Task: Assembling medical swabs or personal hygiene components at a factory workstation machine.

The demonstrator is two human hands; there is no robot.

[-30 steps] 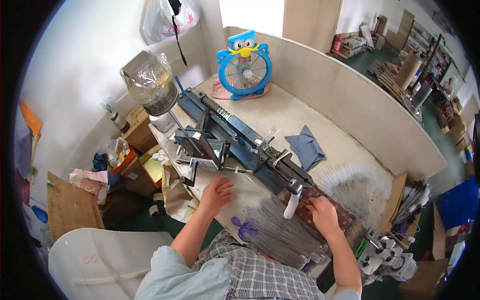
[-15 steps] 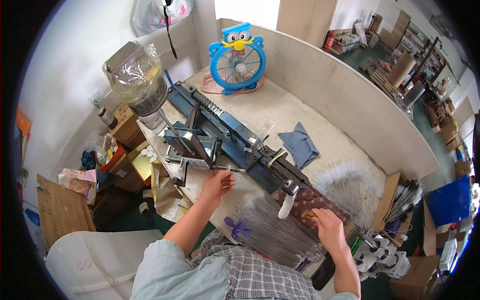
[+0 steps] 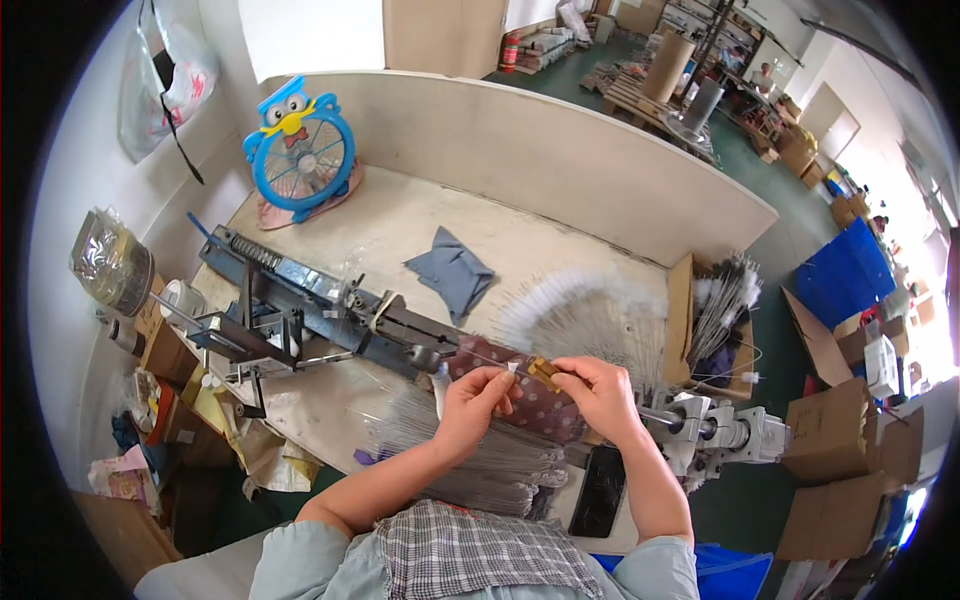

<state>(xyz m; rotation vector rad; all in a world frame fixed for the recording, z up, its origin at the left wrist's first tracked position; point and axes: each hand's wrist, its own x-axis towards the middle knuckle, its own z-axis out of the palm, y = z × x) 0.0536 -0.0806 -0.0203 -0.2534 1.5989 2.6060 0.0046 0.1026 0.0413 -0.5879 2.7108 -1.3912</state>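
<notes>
The wire (image 3: 515, 368) lay pinched between my two hands over the spotted cloth (image 3: 530, 405), its long axis running left to right. My left hand (image 3: 476, 392) gripped one end; my right hand (image 3: 597, 393), equally near, closed on the brass piece (image 3: 545, 373) at the other.

Pale workbench (image 3: 560, 250) — a dark metal machine (image 3: 330, 310), grey cloth (image 3: 452, 272), wire bundle (image 3: 490, 465) on it.

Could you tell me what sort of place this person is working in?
Most likely a small factory workshop making wire brushes. A long metal machine sits on the workbench, finished white brushes fan out beside it, and a bundle of wires lies under the hands.
</notes>
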